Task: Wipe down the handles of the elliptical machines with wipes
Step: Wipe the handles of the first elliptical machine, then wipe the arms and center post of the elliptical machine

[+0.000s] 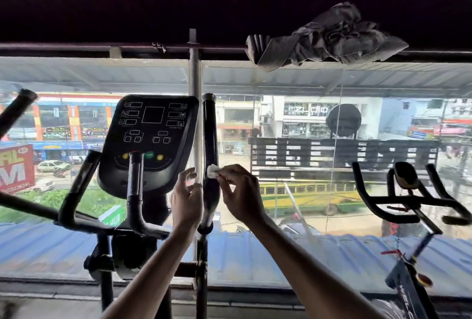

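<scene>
Up close, the small crumpled white wipe (211, 171) is a wadded scrap pressed against the tall black padded upright handle (210, 155) of the elliptical machine, about midway up its grip; the right hand (240, 193) pinches the wipe between thumb and fingertips (221, 172), so it sits at the very tips, touching the handle's right face; the left hand (186, 198) has its 5 fingers loosely spread, holding nothing, just beside the handle's left edge; the black console panel (148, 137) stands to the left.
</scene>
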{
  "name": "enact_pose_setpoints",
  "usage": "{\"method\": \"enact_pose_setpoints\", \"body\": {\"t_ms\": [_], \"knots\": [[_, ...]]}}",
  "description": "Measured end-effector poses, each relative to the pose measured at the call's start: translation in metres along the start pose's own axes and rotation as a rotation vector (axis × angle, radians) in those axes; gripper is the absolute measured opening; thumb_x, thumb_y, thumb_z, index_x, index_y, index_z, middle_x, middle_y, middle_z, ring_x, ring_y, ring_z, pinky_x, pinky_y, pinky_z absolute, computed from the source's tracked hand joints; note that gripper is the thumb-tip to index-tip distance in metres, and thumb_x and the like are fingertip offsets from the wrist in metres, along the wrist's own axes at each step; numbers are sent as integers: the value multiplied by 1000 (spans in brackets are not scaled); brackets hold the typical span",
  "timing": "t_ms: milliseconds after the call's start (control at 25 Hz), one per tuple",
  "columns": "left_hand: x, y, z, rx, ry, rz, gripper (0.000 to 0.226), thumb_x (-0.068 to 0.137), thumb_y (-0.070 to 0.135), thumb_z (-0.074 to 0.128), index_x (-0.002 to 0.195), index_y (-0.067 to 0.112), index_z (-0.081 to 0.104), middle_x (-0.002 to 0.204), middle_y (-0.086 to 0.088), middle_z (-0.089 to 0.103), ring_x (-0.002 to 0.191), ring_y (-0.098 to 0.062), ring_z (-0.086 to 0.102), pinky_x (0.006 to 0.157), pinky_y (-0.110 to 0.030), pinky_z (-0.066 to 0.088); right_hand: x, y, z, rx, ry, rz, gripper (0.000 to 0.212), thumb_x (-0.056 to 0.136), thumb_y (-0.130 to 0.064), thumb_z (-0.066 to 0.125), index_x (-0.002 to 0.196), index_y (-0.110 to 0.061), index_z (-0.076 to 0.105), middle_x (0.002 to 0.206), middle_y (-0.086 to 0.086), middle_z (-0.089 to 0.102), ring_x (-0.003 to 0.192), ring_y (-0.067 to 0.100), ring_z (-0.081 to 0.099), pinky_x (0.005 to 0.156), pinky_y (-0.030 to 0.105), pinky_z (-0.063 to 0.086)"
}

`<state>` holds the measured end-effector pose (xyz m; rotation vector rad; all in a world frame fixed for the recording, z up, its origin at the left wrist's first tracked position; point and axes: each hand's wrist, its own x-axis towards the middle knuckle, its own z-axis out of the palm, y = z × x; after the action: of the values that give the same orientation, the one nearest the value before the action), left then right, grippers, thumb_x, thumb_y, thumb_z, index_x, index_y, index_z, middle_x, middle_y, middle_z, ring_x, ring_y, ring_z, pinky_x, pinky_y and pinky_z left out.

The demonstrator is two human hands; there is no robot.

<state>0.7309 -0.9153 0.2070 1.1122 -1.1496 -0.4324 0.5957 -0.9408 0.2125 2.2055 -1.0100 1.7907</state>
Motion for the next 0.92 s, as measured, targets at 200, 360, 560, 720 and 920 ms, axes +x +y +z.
{"method": "enact_pose_setpoints", "body": {"t_ms": [200, 360, 560, 720, 920], "knots": [[-33, -26, -29, 79, -16, -121, 22, 92, 14, 66, 111, 25, 67, 111, -3, 73, 88, -22, 68, 89, -49, 57, -51, -28, 0, 194, -132, 421, 16, 95, -31, 68, 84, -20, 75, 74, -11, 73, 72, -10, 66, 67, 19, 53], [-73, -43, -82, -5, -121, -387, 10, 95, 23, 71, 101, 16, 74, 90, -7, 78, 80, -20, 72, 71, -39, 58, -96, -52, 27, 331, -263, 618, 15, 92, -13, 68, 81, -15, 78, 71, -10, 73, 66, -1, 64, 64, 23, 49], [-126, -54, -168, -71, -71, -477, 9, 95, 22, 73, 100, 15, 75, 85, -5, 76, 76, -15, 72, 57, -23, 55, -149, -111, 65, 487, -458, 721, 14, 91, -17, 70, 80, -19, 79, 75, -4, 74, 70, 6, 68, 72, 29, 55], [-184, -64, -260, -52, 51, -550, 10, 91, 22, 78, 93, 16, 69, 85, -7, 74, 76, -18, 70, 63, -29, 56, -202, -185, 100, 603, -664, 696, 30, 96, -2, 66, 78, -23, 76, 75, -7, 75, 67, -4, 67, 73, 26, 56], [-273, -53, -369, -25, 279, -635, 14, 94, 10, 72, 104, 5, 65, 88, -15, 72, 68, -21, 71, 58, -31, 59, -271, -298, 124, 847, -908, 684, 15, 97, -8, 68, 95, -15, 82, 85, 13, 79, 74, 24, 71, 75, 43, 60]]}}
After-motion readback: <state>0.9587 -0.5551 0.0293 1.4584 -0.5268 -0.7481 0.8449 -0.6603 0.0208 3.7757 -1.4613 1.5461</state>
